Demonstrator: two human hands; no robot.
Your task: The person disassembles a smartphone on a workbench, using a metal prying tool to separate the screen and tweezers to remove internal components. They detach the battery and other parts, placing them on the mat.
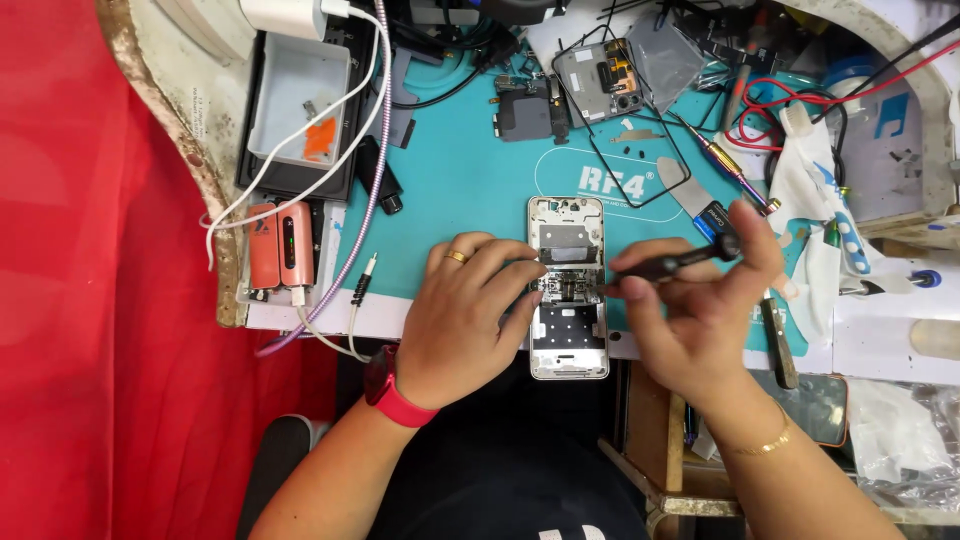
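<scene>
Left hand [462, 318]: ring and red wrist strap; fingers spread and pressed on the left edge and middle of the phone [568, 288], pinning it, not closed around anything.

Right hand [700, 300]: pinched around a thin black tool [672, 264], tip set at the phone's hinge zone.

Phone: opened, long frame, back removed, lying flat at the near edge of the teal mat [470, 180] on the bench, one end overhanging towards the person. Judged light, stiff along the metal rim, fragile across the exposed boards and hinge parts; smooth edges probably slippery. Best held by the long side rails, never by the bare middle.

Left of the mat: two pink power banks [280, 245] side by side, white cables [330, 130], a braided cable [368, 170].

Right of the hands: a white cloth [815, 190], a flat blade [690, 195], a multicoloured screwdriver [725, 160].

Further off: a black coil part [525, 105], a grey phone back with camera block [600, 82], loose thin black frame strips.

Farthest: a white tray [300, 95] holding an orange scrap, a white charger [283, 17], red wires [800, 100].
</scene>
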